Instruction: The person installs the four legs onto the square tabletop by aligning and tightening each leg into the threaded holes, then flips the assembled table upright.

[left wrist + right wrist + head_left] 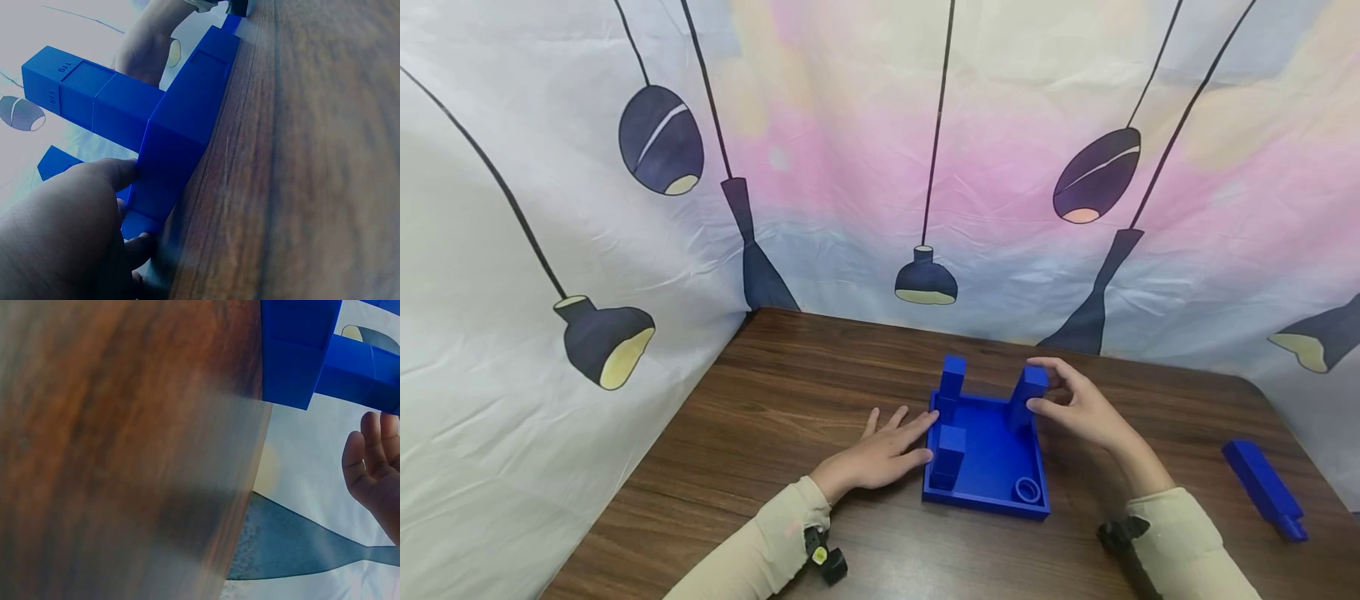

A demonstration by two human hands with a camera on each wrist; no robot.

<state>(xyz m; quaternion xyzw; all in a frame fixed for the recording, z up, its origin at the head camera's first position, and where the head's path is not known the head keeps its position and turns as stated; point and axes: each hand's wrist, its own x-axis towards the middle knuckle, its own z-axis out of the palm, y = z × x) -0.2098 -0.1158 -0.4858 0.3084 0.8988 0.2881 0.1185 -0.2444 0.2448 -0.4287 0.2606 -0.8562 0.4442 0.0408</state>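
Note:
On the table sits a square blue tray (992, 500) with a low rim. Blue square posts stand upright in three of its corners: front left (951, 454), back left (952, 382) and back right (1030, 387). The front right corner shows a blue round socket (1027, 490). My left hand (880, 454) rests against the tray's left wall, fingers spread and mostly straight; in the left wrist view the thumb (115, 172) touches the wall. My right hand (1082, 408) holds the back right post near its top between thumb and fingers.
Another blue post (1262, 483) with a round peg at one end lies on the wooden table (775, 467), to the right of my right forearm. A fabric backdrop (850, 167) printed with hanging lamps rises behind the table and along its left side.

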